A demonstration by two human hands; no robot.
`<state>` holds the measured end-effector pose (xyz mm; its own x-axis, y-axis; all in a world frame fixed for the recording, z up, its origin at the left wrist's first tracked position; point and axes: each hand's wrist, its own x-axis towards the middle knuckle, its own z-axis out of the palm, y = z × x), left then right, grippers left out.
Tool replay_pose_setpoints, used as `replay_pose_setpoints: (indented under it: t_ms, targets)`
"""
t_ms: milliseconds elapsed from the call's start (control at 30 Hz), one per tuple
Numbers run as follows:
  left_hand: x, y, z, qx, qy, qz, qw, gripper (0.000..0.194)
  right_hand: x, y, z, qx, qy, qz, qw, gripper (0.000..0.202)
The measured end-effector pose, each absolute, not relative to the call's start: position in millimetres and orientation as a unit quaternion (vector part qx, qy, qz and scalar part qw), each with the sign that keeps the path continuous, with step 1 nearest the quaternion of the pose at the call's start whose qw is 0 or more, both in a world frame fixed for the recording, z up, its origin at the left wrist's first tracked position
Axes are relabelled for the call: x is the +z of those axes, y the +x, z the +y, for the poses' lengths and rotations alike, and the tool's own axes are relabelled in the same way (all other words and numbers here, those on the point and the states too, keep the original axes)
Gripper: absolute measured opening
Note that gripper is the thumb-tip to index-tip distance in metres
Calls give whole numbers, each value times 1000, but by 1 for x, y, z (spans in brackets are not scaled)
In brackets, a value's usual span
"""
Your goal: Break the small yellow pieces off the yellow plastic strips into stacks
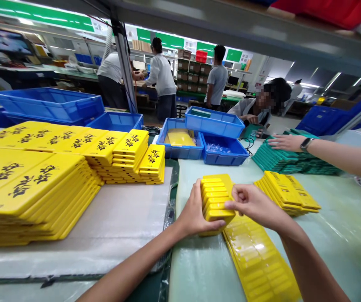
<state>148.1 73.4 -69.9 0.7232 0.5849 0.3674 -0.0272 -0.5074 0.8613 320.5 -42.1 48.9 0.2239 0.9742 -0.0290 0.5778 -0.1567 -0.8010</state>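
My left hand is wrapped round a bundle of several yellow pieces, fingers on the far left side and thumb along the near edge. At the right side of this bundle is my right hand, its fingers curled and its index fingertip against the pieces. Whether it pinches anything is too small to tell. Below the hands, a long yellow sheet with a shiny clear surface lies on the pale green table covering. Stacks of flat yellow pieces with black lettering stand at the left.
Blue bins stand behind the hands, one with small clear parts. At the right are a yellow stack and teal stacks, touched by another person's hand. Further back, several people stand or bend.
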Motion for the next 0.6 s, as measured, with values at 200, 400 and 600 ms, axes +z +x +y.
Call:
replay_pose_setpoints:
  t_ms: [200,400,600]
  targets:
    - [-67,148,72,333,798,179,469,133,49,303,-53,246,-632,-642,359,11]
    - [-67,148,71,338,799,174,466,140,52,313,-52,91,-691,-584,416,16]
    - [-68,149,72,334,796,173,475,137,44,304,-42,186,-646,-658,338,14]
